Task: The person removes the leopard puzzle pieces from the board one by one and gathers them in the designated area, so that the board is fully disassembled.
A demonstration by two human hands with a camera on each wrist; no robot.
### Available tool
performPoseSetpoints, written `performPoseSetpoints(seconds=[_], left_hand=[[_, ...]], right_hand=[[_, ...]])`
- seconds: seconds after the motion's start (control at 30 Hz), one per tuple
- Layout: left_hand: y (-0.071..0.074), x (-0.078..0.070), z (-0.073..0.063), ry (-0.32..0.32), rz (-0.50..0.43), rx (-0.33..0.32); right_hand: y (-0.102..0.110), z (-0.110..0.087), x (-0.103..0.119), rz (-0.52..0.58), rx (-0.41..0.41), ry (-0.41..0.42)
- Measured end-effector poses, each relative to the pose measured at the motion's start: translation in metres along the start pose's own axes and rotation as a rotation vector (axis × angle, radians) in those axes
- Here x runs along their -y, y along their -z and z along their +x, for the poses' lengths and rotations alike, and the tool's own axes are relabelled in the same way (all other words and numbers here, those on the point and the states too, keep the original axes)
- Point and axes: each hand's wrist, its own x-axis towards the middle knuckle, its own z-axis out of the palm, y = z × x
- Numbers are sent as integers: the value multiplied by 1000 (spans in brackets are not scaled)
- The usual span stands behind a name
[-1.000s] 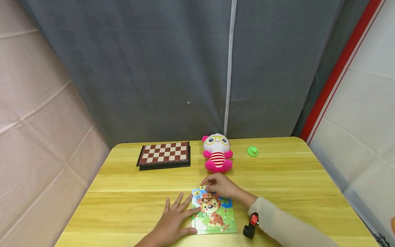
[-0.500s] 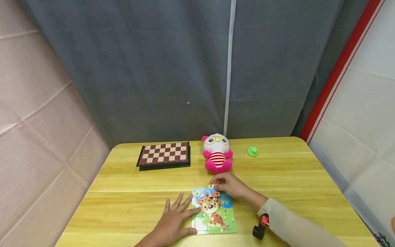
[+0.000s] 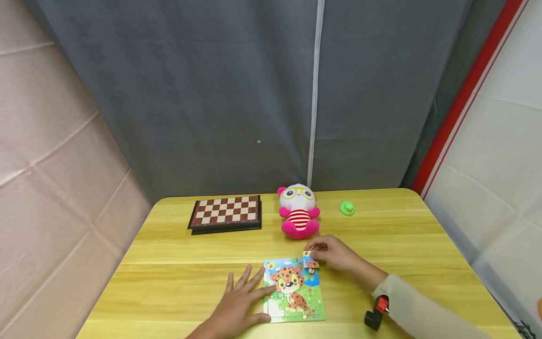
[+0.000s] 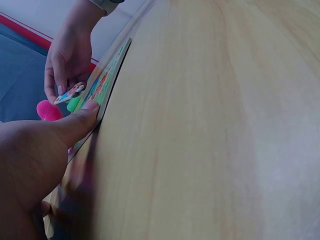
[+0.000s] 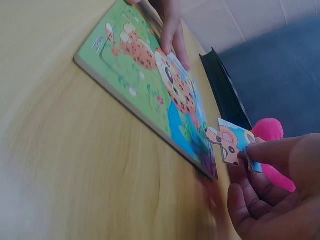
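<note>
A leopard jigsaw puzzle [image 3: 314,301] lies flat near the front of the table. My left hand [image 3: 235,308] rests at its left side, fingers spread, with some fingertips on the puzzle's edge; in the left wrist view its thumb [image 4: 82,120] presses on the near border. Above the puzzle's top right corner, my right hand [image 3: 334,255] pinches a puzzle piece [image 3: 311,264] between thumb and fingers. That piece [image 5: 230,142] shows an orange spotted ear and some blue in the right wrist view, held apart from the board.
Behind the puzzle sits a pink and white plush toy [image 3: 298,220]. A brown checkered chessboard [image 3: 226,211] lies at the back left, and a small green duck [image 3: 347,208] at the back right. A grey curtain [image 3: 211,103] hangs behind the table [image 3: 169,278].
My right hand has carried the puzzle piece rightward, from the puzzle's top middle to over its top right corner. The left hand has stayed in place.
</note>
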Motion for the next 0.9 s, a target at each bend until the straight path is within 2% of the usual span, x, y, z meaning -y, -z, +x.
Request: performPoseSetpoints(seconds=[0.3,0.6,0.9], left_hand=[[-2,2,0,4,4,4],[-3,2,0,3,-6,6],[-2,1,0,2,-1,7]], right_hand=[[19,-10,-9,-7,-15,-8],[33,-14,-19,-128,-80,-20],[29,-14,-28,-239,-189,-85]])
